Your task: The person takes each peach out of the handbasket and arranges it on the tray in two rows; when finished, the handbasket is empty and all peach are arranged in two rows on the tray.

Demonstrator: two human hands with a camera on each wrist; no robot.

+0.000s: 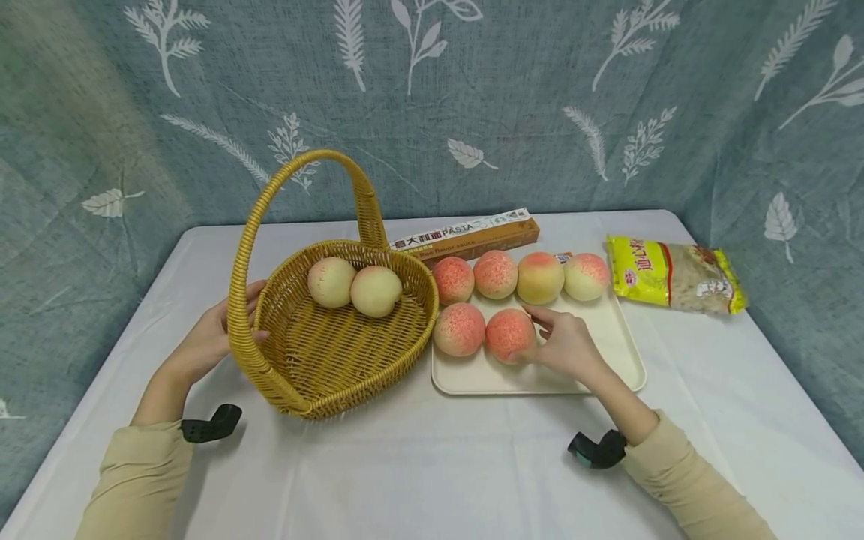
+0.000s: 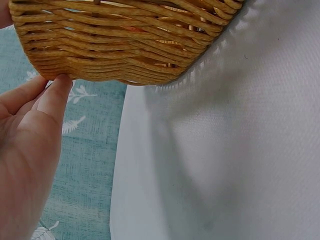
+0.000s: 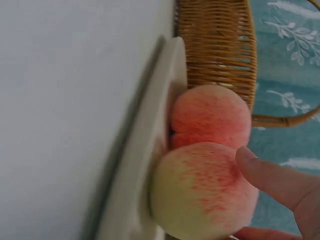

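Note:
My left hand (image 1: 208, 339) holds the left rim of a woven wicker basket (image 1: 344, 364) with a tall arched handle; the left wrist view has thumb and finger pinching the rim's edge. Two pale peaches (image 1: 376, 291) lie at the back of the basket. To its right is a cream tray (image 1: 610, 349) with several peaches in two rows. On the front row, my right hand (image 1: 568, 346) grips a reddish peach (image 1: 509, 335) between thumb and fingers. In the right wrist view this peach (image 3: 202, 192) sits against its neighbour (image 3: 212, 115), close over the tray.
Behind the basket and tray lies a long pasta box (image 1: 472, 236). A yellow food packet (image 1: 675, 274) is at the tray's right. The white tablecloth (image 1: 439, 465) spreads in front, and a teal leaf-patterned curtain (image 1: 513, 112) hangs behind the table.

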